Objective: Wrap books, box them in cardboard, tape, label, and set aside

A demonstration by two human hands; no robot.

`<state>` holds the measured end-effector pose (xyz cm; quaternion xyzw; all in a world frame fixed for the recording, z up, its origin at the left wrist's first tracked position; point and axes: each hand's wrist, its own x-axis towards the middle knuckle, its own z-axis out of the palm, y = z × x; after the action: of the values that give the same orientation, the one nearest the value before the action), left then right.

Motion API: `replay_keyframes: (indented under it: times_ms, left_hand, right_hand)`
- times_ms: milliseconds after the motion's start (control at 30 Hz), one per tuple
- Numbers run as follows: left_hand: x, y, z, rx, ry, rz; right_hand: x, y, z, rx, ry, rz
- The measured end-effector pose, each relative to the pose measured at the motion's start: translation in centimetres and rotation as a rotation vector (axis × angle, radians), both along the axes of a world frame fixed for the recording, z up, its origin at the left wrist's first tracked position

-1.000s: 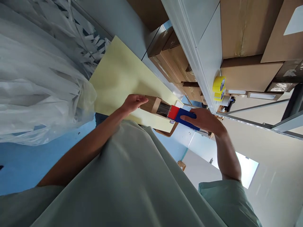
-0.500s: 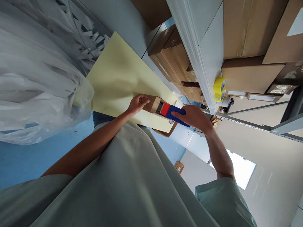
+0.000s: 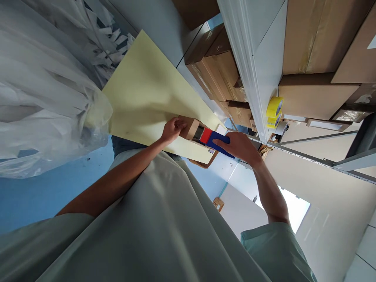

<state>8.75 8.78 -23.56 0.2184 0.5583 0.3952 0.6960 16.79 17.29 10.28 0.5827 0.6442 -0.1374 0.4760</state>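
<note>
While your right hand (image 3: 239, 147) wraps the blue handle of the tape dispenser (image 3: 212, 138), your palm hides most of the grip. Your left hand (image 3: 172, 129) presses, fingers curled, on the small cardboard box (image 3: 188, 127), whose far side is cut off from sight. Dispenser meets box at your right hand's nine o'clock. Both lie on the pale yellow sheet (image 3: 141, 94); yellow tape rolls (image 3: 274, 109) sit at two o'clock.

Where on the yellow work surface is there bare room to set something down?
The yellow surface is bare between the plastic bag and the small carton. It is crowded at the carton, where the left hand and the right hand with the tape dispenser meet.
</note>
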Motion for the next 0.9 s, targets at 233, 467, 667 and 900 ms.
replay_keyframes:
  times_ms: [233,467,667,900]
  left_hand:
    - [1.3,-1.7,-0.4,0.066,0.161,0.069]
    - [1.1,-5.3,1.1,0.469,0.124,-0.058]
    - [3.2,-6.7,3.9,0.543,0.160,-0.232]
    - [3.1,-6.1,2.8,0.639,0.214,-0.342]
  right_hand:
    - [-0.3,-0.3,0.0,-0.023,-0.028,0.002]
    - [-0.8,-0.6,0.4,-0.045,-0.097,0.010]
    - [-0.7,-0.9,0.0,-0.065,-0.081,0.053]
    - [-0.9,-1.2,-0.3,-0.057,-0.101,0.058]
